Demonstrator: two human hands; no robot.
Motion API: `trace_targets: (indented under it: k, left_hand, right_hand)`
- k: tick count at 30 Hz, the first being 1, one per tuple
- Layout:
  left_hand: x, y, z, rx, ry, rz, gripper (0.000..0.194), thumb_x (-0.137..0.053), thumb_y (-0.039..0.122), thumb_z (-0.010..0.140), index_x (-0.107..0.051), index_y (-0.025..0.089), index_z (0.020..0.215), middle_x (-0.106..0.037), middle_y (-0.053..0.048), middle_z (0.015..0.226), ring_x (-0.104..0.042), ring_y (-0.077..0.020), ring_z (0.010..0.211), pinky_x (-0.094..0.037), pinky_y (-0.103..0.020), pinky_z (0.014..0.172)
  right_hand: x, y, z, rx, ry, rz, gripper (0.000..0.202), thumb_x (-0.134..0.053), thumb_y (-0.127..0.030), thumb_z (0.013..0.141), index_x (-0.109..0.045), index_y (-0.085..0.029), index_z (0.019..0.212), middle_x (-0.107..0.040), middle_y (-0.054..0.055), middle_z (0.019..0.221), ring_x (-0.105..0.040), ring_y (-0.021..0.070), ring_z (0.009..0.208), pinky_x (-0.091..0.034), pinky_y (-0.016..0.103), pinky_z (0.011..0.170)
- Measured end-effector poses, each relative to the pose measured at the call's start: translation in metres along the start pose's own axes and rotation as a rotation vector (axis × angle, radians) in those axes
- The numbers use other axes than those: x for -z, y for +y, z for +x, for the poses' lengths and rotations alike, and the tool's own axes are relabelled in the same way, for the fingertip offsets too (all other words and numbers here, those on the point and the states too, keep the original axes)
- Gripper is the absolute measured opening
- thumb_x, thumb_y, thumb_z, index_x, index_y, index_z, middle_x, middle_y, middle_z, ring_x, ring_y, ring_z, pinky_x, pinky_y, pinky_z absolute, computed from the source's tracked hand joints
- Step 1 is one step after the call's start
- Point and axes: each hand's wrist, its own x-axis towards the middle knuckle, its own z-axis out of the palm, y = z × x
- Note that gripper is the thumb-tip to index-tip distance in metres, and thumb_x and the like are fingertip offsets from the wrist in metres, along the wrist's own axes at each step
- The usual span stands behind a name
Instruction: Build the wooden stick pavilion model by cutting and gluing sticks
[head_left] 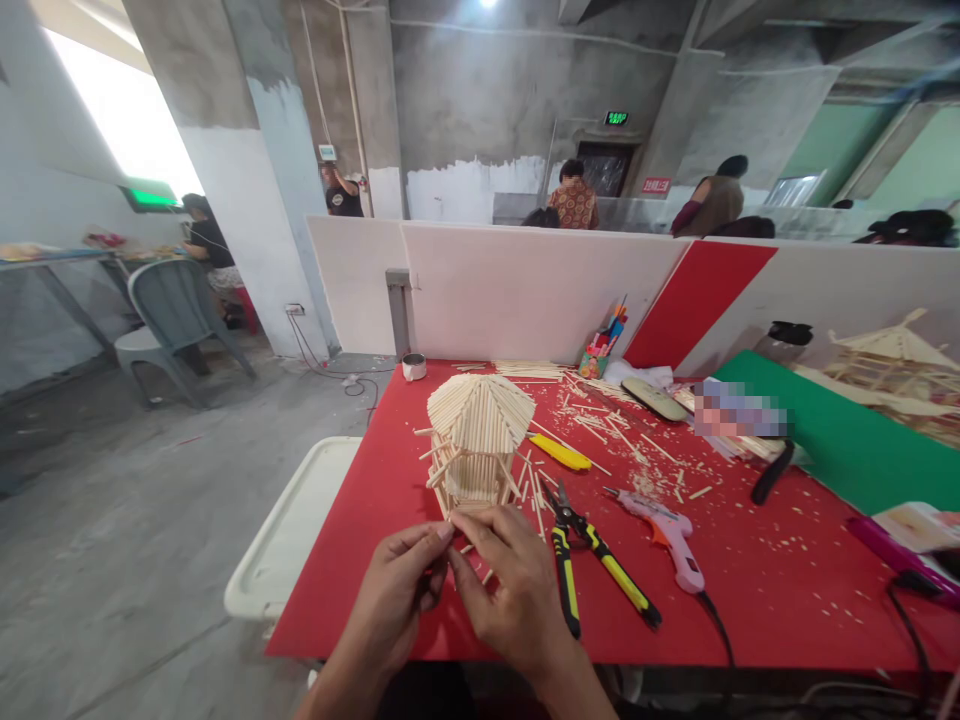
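A small house model (pixel 480 425) built of thin wooden sticks stands upright on the red table (pixel 360 560), its pitched roof facing me. Just in front of its base, my left hand (pixel 397 575) and my right hand (pixel 502 570) meet with fingers pinched together. Whatever lies between the fingertips is too small to make out. To the right of my right hand lie pliers (pixel 581 535) with black and yellow handles, jaws apart. Farther right rests a pink hot glue gun (pixel 664 535) with its cord running off the front edge. A yellow cutter knife (pixel 559 452) lies beside the model.
Cut stick pieces (pixel 615 430) and crumbs litter the table's right half. At the back stand a white cup (pixel 413 367) and a decorated pen holder (pixel 598 355). A white partition (pixel 525 290) closes the far side. A white bin lid (pixel 300 530) is at left; people work beyond.
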Motion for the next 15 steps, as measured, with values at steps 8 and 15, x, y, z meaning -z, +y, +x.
trace_targets:
  k: [8, 15]
  left_hand:
    - [-0.0009, 0.0019, 0.0006, 0.024, 0.004, -0.005, 0.035, -0.082, 0.041, 0.054, -0.066, 0.011, 0.06, -0.049, 0.002, 0.048, -0.038, -0.0048, 0.042, -0.023, -0.015, 0.035]
    - [-0.003, 0.0026, -0.0012, 0.048, 0.043, -0.076, 0.037, -0.088, 0.037, 0.047, -0.066, 0.013, 0.064, -0.049, 0.004, 0.047, -0.034, -0.0029, 0.04, -0.019, -0.013, 0.033]
  right_hand:
    - [-0.0022, 0.0042, -0.0027, -0.029, 0.021, -0.011, 0.022, -0.056, -0.018, 0.088, -0.06, -0.02, 0.11, -0.063, 0.005, 0.09, -0.058, 0.0175, 0.087, -0.049, 0.031, 0.075]
    - [-0.0041, 0.0052, -0.0032, -0.004, 0.07, -0.061, 0.017, -0.056, -0.02, 0.089, -0.061, -0.019, 0.105, -0.063, 0.004, 0.086, -0.059, 0.0166, 0.082, -0.048, 0.029, 0.071]
